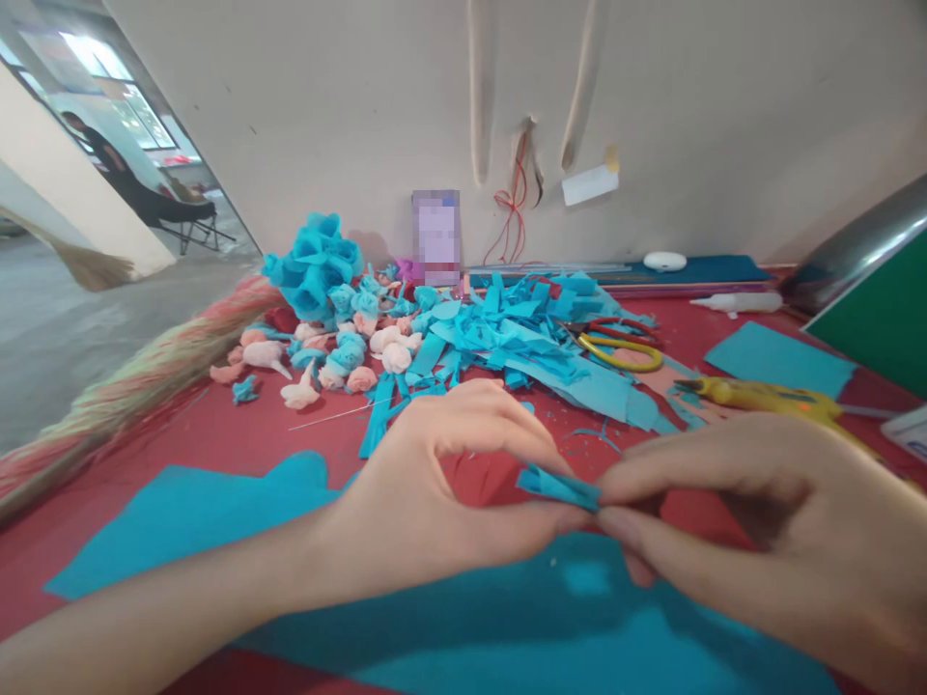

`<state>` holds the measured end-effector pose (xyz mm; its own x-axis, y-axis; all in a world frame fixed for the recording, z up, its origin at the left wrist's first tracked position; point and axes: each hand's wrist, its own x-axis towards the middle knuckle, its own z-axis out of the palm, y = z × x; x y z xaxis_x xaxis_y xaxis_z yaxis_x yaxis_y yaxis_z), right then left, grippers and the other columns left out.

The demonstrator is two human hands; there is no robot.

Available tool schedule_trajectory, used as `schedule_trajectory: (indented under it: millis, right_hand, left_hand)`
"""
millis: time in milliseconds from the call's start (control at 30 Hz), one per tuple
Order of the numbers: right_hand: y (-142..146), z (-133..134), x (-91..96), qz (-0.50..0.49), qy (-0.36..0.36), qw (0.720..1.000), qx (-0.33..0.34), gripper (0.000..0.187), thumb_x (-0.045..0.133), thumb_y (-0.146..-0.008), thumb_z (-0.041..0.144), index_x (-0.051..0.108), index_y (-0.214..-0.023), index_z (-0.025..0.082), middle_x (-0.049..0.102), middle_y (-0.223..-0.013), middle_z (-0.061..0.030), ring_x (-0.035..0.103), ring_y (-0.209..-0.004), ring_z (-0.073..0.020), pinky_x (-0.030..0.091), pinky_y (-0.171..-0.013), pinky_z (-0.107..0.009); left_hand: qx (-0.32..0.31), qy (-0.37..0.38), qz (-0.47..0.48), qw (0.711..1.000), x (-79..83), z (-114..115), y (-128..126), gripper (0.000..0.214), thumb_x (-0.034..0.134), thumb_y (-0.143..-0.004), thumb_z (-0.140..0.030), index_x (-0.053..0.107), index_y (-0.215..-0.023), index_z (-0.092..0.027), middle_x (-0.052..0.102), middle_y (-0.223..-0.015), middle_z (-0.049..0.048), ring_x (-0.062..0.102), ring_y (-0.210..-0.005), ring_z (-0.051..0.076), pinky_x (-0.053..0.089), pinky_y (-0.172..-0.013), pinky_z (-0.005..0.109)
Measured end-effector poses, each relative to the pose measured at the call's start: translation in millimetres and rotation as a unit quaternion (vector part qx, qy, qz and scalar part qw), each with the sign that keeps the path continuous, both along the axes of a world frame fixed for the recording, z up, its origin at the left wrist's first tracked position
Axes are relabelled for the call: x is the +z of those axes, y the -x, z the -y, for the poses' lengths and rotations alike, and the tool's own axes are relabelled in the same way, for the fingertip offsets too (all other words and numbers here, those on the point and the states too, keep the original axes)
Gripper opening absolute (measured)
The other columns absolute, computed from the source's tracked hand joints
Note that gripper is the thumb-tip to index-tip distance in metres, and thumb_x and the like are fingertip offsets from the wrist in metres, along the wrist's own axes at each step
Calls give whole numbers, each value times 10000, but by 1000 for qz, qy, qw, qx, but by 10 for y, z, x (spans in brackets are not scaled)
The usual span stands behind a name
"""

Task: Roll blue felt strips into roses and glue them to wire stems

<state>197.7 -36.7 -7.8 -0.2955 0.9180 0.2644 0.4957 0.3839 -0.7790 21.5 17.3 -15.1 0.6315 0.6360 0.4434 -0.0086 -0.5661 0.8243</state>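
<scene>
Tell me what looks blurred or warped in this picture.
Head view: the left hand, right hand and blue strip look soft, near the lens; the scrap pile behind is sharper; wide-angle warp bends the broom; one patch at the back is pixelated.

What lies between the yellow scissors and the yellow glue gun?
Head view: a pale pink sheet and blue scraps lie between the scissors and the glue gun.

cream wall (pixel 362 97) running across 12 o'clock | red desk (pixel 238 434) spreading beneath it | grey floor (pixel 43 328) stretching at 9 o'clock | windows (pixel 94 53) glowing at 10 o'clock, a person (pixel 108 159) sitting below them
</scene>
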Motion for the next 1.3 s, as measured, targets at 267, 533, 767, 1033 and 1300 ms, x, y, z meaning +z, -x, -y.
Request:
schedule_trajectory:
  millis: [267,533,767,1033,1300]
  right_hand:
    - [-2,-12,-25,-20,72,997,6,218,516,-736,190,616,-544,210,546,-439,57,456,-371,-53,338,-347,-89]
    - [-19,-2,-21,-23,17,1000,-7,191,554,-750,163,665,-616,243,608,-518,68,551,-443,-69,416,-405,-70]
    - [-9,-16,-63,-23,-76,996,-44,111,621,-742,208,680,-736,302,667,-705,88,607,-536,-89,481,-468,-85]
    - [-23,28,-61,70,-103,990,-69,129,599,-774,191,680,-789,291,663,-715,78,618,-569,-102,517,-536,-123]
    - [129,58,-79,165,-155,956,-189,211,522,-809,359,701,-802,247,634,-606,-4,639,-624,-193,533,-490,-221]
  left_hand:
    - [21,47,-5,999,-24,14,-14,71,724,-644,-115,687,-672,-169,637,-654,10,576,-668,138,471,-665,263]
    - [40,63,9,997,-71,7,-28,65,705,-655,-136,645,-673,-155,638,-698,21,580,-708,144,463,-690,268]
    - [58,59,19,996,-107,9,-21,97,680,-665,-140,585,-663,-156,593,-718,18,553,-702,138,441,-668,272]
    - [41,68,10,997,-108,19,-25,86,658,-695,-122,585,-713,-164,604,-754,-2,563,-738,119,452,-706,240]
    - [43,22,1,999,-92,3,-27,77,654,-688,-81,635,-747,-127,636,-760,14,579,-760,106,460,-716,199]
